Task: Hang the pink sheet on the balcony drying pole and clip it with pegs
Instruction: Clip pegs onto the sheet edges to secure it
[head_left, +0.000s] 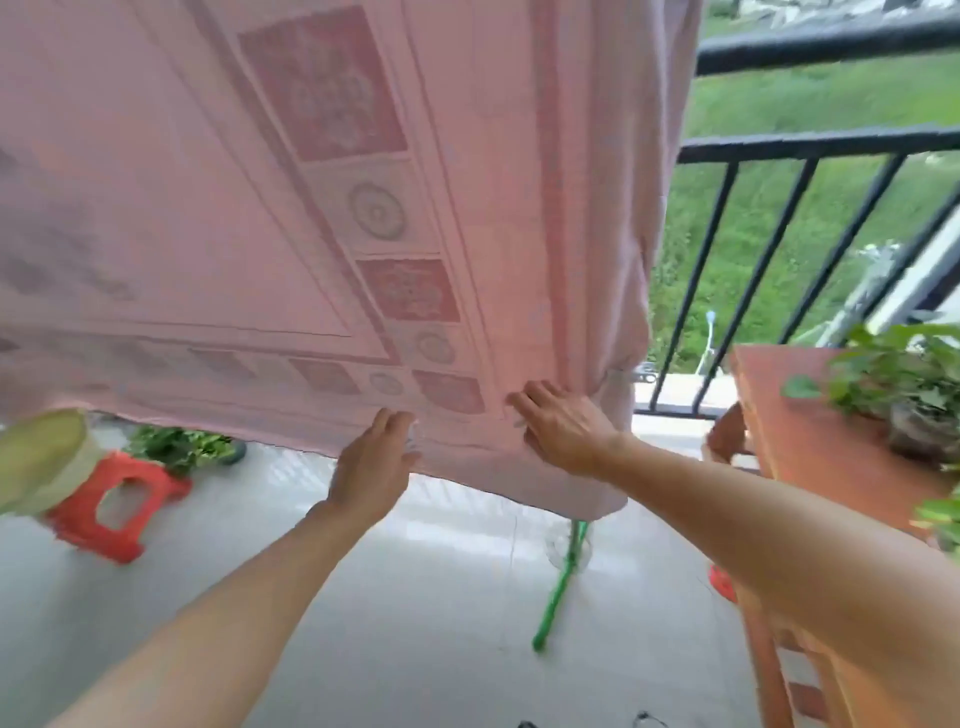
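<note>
The pink sheet (270, 208) with darker patterned squares hangs down from above and fills most of the view. The drying pole and any pegs are out of view above. My left hand (371, 462) grips the sheet's bottom hem from below, fingers curled into the fabric. My right hand (561, 428) lies on the sheet near its lower right corner, fingers pressed into the folds and pinching the cloth. The right edge of the sheet is bunched in vertical folds.
A black balcony railing (810, 145) stands at the right with grass beyond. A wooden table (810, 441) holds potted plants (904, 379). A red plastic stool (117, 499) with a pale basin (36, 457) is at left. A green stick (563, 582) lies on the tiled floor.
</note>
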